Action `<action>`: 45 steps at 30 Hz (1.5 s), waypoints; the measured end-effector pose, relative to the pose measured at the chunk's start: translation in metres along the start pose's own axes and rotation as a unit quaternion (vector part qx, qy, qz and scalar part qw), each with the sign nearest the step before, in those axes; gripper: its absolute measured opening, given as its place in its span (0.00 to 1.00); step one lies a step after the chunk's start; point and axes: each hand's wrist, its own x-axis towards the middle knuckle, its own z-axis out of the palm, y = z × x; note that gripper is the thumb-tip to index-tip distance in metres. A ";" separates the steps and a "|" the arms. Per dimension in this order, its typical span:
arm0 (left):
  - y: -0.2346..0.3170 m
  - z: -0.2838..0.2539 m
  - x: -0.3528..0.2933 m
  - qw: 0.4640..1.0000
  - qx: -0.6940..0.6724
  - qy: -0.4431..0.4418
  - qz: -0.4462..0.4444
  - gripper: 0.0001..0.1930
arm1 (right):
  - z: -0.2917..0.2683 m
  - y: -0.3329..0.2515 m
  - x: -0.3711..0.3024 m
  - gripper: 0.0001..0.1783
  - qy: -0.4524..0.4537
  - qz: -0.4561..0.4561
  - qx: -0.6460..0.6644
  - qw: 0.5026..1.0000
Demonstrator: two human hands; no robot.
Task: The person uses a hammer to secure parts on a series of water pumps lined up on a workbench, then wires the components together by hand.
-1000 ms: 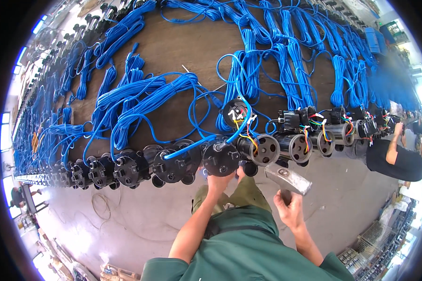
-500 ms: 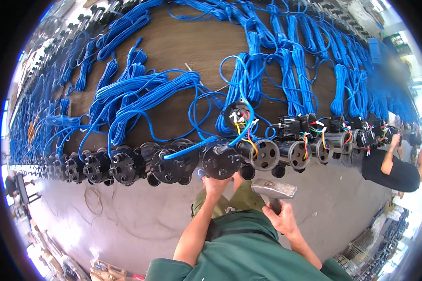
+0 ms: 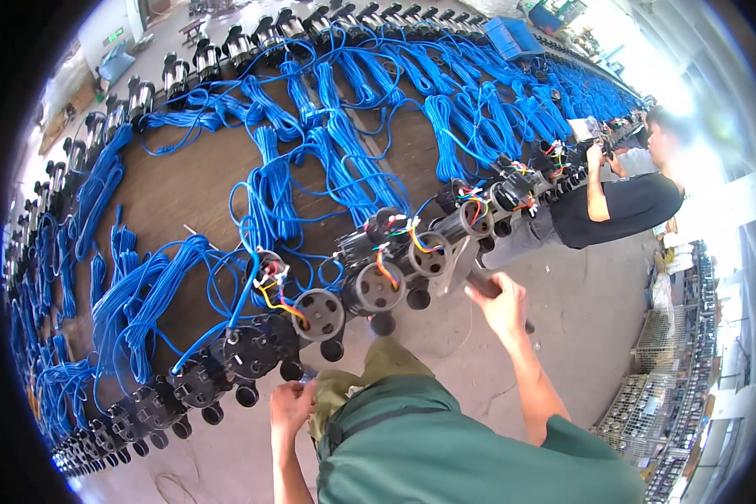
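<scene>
My right hand (image 3: 502, 309) is closed round the handle of a hammer (image 3: 482, 282). Its grey metal head is beside the near row of cylindrical units, close to a co-worker's leg. My left hand (image 3: 291, 406), fingers curled, hangs by my thigh below that row, touching none of the units; nothing shows in it. Closest to it is a unit with a black round cap (image 3: 256, 353) and a blue cable running out of its top. To the right, a unit with an open metal end (image 3: 320, 314) has red, yellow and blue wires coming out.
Bundled blue cables (image 3: 269, 193) lie across the brown table (image 3: 172, 189). More cylindrical units (image 3: 175, 77) line its far edge, near a blue bin (image 3: 512, 38). On the right, a co-worker in a black shirt (image 3: 622, 210) works at the same row. Wire baskets (image 3: 659, 344) stand behind.
My view has turned to the right. My left hand has come away from the black-capped unit, down to my thigh. My right hand has carried the hammer rightward and up, toward the row.
</scene>
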 end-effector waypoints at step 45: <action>0.139 0.023 0.073 0.743 -0.566 0.050 0.354 0.18 | 0.247 -0.245 0.143 0.27 -0.536 0.328 0.523 0.576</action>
